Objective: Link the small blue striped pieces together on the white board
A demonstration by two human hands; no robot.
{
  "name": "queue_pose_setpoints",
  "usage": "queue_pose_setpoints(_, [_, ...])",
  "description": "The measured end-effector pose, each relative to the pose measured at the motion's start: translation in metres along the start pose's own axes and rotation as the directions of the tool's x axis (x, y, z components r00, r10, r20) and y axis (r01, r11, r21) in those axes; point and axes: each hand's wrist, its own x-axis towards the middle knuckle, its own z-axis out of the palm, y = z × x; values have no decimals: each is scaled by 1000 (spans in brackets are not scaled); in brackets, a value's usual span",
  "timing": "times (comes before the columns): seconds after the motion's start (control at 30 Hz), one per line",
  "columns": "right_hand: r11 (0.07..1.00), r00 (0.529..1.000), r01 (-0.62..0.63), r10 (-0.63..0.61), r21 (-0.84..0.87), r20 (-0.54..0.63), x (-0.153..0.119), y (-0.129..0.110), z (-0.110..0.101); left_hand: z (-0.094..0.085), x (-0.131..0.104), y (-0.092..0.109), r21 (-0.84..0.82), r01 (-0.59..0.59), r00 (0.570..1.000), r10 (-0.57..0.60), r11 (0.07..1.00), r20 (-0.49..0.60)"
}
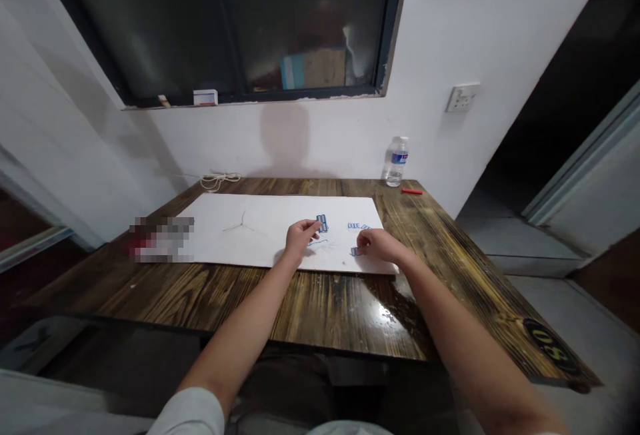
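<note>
On the dark wooden table [210, 288] lies a long white board [265, 208]. My left hand [301, 238] is over its right half, thumb and fingers pinched on a small blue-and-grey piece [323, 223]. Over the board's right end, my right hand [377, 243] is closed, its fingertips at another small blue-grey piece [355, 251]. Several small blue pieces [354, 226] lie just beyond my right hand. Thin blue strands [318, 242] rest near my left fingers, and dark thin strands [242, 224] lie on the board's left half.
A water bottle [397, 162] stands at the back right beside a red stick [412, 191]. A coiled white cord [220, 180] lies at the back left. Behind the table are a wall and a window, with a small box [205, 97] on its sill.
</note>
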Motion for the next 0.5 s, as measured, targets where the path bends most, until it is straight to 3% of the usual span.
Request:
queue_pose_setpoints(0.2, [947, 997, 35, -13, 318, -72, 3, -7, 0, 2, 1, -4, -7, -20, 999, 20, 1000, 35])
queue_pose_setpoints(0.33, [960, 998, 55, -46, 275, -41, 2, -15, 0, 4, 1, -5, 20, -43, 997, 41, 999, 72])
queue_pose_setpoints(0.43, [966, 990, 104, -78, 238, -117, 1, -20, 1, 6, -2, -2, 48, -54, 995, 49, 997, 92])
queue_pose_setpoints(0.5, [933, 984, 113, -57, 341, -169, 0, -23, 3, 7, -3, 1, 60, -65, 993, 58, 996, 107])
